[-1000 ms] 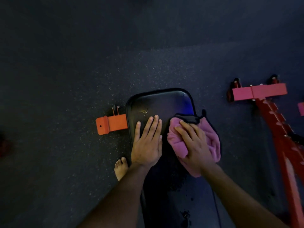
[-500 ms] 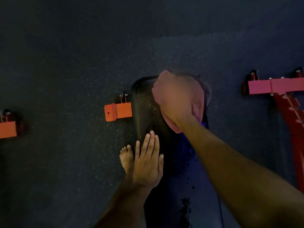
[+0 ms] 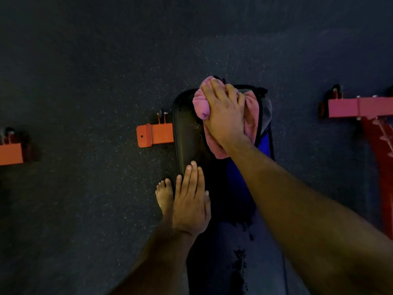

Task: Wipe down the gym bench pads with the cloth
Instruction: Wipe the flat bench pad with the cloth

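One pink cloth (image 3: 251,116) is gripped by the right hand (image 3: 225,118) at the far end of one black bench pad (image 3: 189,133), on which the left hand (image 3: 190,203) is laid flat, holding nothing.

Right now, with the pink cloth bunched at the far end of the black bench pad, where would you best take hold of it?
Grip the pink cloth from above, across its thick bunched folds, as the right hand does. It lies crumpled on the black bench pad, so the raised folds offer the most to pinch; its flat edges hang off the right side.
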`<state>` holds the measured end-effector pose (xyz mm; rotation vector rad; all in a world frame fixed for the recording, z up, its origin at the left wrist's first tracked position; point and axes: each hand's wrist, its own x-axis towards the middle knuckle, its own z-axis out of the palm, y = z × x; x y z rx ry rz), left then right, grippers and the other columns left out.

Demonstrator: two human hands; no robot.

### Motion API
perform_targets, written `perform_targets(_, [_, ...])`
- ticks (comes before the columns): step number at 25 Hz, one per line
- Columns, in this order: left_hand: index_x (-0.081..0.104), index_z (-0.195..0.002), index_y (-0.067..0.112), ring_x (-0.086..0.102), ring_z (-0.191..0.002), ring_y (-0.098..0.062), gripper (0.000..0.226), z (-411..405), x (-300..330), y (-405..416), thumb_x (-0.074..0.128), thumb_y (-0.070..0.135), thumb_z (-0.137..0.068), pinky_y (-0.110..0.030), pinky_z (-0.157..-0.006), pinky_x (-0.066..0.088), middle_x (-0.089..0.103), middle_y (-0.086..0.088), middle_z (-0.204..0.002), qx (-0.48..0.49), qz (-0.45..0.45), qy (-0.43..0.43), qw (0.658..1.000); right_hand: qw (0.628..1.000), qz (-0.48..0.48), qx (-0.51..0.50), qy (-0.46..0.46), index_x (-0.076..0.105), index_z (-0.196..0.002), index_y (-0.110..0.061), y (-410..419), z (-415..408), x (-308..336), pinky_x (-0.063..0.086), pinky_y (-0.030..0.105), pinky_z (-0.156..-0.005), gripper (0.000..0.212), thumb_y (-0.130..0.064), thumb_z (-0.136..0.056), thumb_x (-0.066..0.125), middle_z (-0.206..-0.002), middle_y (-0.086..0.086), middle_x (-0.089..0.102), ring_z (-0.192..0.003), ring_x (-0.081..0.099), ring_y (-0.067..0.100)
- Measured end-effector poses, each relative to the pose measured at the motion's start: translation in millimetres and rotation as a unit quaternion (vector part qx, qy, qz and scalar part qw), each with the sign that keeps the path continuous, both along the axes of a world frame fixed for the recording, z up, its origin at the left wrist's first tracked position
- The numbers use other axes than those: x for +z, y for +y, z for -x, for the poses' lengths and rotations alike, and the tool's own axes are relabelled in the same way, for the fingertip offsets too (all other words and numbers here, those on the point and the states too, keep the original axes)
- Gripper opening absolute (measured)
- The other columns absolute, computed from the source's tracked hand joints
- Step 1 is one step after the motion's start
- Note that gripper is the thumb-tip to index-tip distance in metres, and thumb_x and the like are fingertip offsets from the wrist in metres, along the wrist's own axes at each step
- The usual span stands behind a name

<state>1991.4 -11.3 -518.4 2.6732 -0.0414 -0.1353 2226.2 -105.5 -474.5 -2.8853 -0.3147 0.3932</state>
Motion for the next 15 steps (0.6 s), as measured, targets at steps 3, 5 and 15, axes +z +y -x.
perform_targets(3, [0.033, -0.157, -0.002, 0.002, -0.161, -0.021, 0.063, -0.8, 4.2, 1.6, 0.036, 0.026, -0.101, -0.041, -0.131, -0.001, 0.027, -0.019, -0.168, 0.000, 0.003, -0.013, 1.000, 0.999, -0.007, 0.049, 0.005, 0.019, -0.164, -0.029, -26.6, 67.9, -0.8, 0.019, 0.051, -0.121, 0.082, -0.032, -0.090, 0.056, -0.172, -0.002, 0.012, -0.151, 0.021, 0.031])
perform_targets(5, [0.037, -0.156, -0.003, 0.001, -0.161, -0.020, 0.066, -2.9, 2.8, 3.9, 0.039, 0.028, -0.098, -0.040, -0.130, -0.005, 0.031, -0.020, -0.166, -0.002, -0.005, -0.011, 1.000, 0.995, -0.017, 0.095, 0.032, 0.020, -0.163, -0.032, -57.3, 150.0, 6.4, 0.022, 0.054, -0.121, 0.079, -0.041, -0.091, 0.050, -0.172, -0.006, 0.010, -0.154, 0.019, 0.029])
perform_targets(15, [0.035, -0.158, -0.001, 0.018, -0.157, -0.027, 0.063, -1.6, 10.8, 2.1, 0.034, 0.029, -0.102, -0.043, -0.129, 0.006, 0.026, -0.017, -0.169, -0.016, -0.015, 0.015, 1.000, 1.000, -0.012, 0.023, 0.009, 0.030, -0.160, -0.025, -52.1, 93.1, 2.2, 0.028, 0.051, -0.114, 0.081, -0.026, -0.088, 0.069, -0.168, 0.000, 0.026, -0.142, 0.031, 0.033])
